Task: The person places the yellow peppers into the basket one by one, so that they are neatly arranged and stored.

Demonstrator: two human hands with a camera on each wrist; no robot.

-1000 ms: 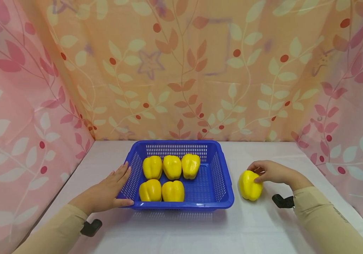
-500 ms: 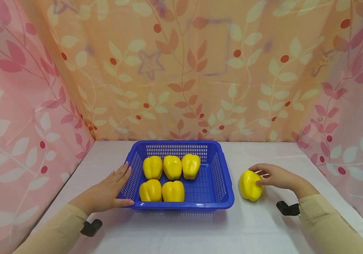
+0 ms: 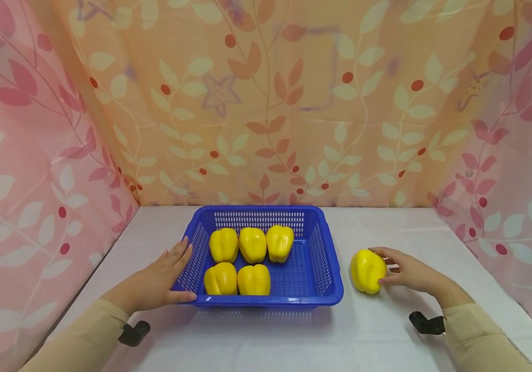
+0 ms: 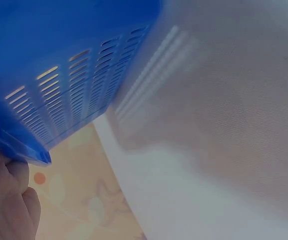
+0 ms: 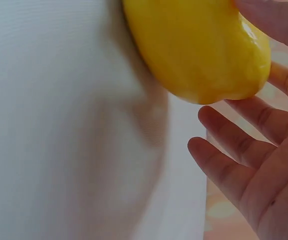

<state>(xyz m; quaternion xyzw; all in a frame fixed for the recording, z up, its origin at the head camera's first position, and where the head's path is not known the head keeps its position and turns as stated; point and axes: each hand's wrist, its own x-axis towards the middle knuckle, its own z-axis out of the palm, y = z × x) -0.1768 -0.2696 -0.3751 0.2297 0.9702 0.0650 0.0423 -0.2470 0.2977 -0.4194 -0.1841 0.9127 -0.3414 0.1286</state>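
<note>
On the white table sits a blue perforated plastic basket (image 3: 289,300) with several yellow bell peppers inside, in a back row and a front row. My left hand (image 3: 156,281) rests on its left rim, fingers straight and thumb at the front corner. The left wrist view shows the basket's slotted side wall (image 4: 74,85) and part of that hand (image 4: 9,200). Right of the basket, one more yellow bell pepper (image 3: 367,272) lies on the table. My right hand (image 3: 407,273) is at its right side, fingers loosely spread, thumb and forefinger at its surface. In the right wrist view the other fingers (image 5: 228,165) stand apart from the pepper (image 5: 198,50).
Bare basket floor (image 3: 293,274) shows at the right inside. White tablecloth (image 3: 266,346) lies in front of the basket and to both sides. Patterned cloth (image 3: 266,103) hangs behind and along both sides. A black wrist mount (image 3: 426,324) sticks out by the right sleeve.
My right hand has slid right and toward me, from the pepper's upper side to its right side. The pepper has barely shifted. My left hand and the basket have stayed still.
</note>
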